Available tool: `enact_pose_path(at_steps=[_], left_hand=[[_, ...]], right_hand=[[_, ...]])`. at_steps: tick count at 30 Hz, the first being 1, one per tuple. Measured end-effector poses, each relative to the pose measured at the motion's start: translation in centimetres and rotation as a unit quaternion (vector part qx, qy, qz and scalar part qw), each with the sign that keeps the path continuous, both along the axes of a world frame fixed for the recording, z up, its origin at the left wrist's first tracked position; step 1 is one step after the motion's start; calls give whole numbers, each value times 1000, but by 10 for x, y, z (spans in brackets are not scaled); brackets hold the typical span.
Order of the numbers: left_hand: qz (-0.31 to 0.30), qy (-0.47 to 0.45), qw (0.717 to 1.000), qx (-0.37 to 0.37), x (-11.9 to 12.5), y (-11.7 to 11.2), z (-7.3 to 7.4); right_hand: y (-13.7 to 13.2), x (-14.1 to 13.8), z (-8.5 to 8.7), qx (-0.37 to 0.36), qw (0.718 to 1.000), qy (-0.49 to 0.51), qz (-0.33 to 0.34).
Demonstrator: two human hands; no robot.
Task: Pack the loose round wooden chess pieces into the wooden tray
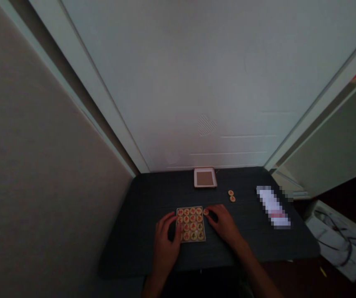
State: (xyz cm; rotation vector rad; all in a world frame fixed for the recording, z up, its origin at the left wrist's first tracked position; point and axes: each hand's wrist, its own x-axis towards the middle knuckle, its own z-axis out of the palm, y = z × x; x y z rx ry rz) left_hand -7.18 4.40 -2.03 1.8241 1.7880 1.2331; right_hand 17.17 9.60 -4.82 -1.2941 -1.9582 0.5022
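Observation:
A shallow square box (205, 231) on the dark table is filled with rows of round, wooden-looking Chinese chess pieces (192, 218), most with red characters and some with dark ones. My left hand (166, 238) curves around the left side of the box, its fingers at the far left corner and its thumb over the near left pieces, gripping that edge. Just outside the far right corner, my right hand (223, 223) pinches a single chess piece (206, 212) between thumb and fingers. Two loose chess pieces (231, 196) lie farther back to the right, touching each other.
A shallow tray or lid (205, 186) with a brown inside sits at the back of the dark table (140, 223), against a white panel (178, 82). To the right lies a pixelated, pale oblong thing (272, 207). Beyond the right edge is a white box (342, 244) with dark cables.

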Motion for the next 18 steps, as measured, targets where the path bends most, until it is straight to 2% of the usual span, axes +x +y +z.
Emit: enact_pose_path(at_steps=[6,12,18], left_hand=[[-34,-39,999,13,24,1,10],[-55,-41,998,13,37,3,14],[-77,-88,992,-44,42,-3,17]], right_hand=[[-8,10,0,3,1000,-6,-24],[3,-1,-1,7,1000,-4,-5],[-3,2,5,-2,1000,15,-5]])
